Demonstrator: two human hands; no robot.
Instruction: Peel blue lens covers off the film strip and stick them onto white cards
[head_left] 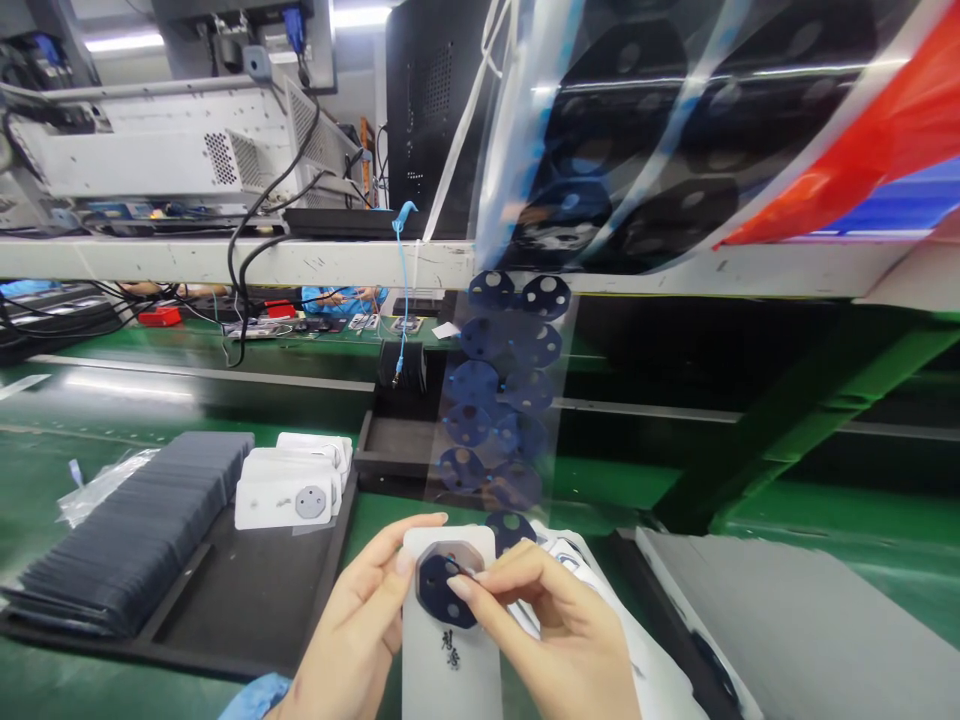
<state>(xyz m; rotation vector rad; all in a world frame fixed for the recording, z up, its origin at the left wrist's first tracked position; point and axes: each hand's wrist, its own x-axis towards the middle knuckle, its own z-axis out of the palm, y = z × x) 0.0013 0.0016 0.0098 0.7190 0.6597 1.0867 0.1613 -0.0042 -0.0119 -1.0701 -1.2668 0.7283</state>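
My left hand [356,625] grips a white phone back cover [451,685] by its left edge and holds it upright in front of me. Dark characters are printed on the cover, below its octagonal camera area. A dark round film sticker [436,592] with several holes lies over that area. At the sticker's right edge, the thumb and index finger of my right hand [559,625] are pinched together on it. Behind the cover hangs a clear strip [495,395] carrying paired rows of the same dark discs.
To the left, a black tray [247,600] holds a row of dark thin sheets [142,530] and a pile of white covers [277,490]. More white pieces [622,620] lie beside my right hand. A grey stack [810,610] stands right, under a green post [795,420]. A white shelf beam [337,265] crosses ahead.
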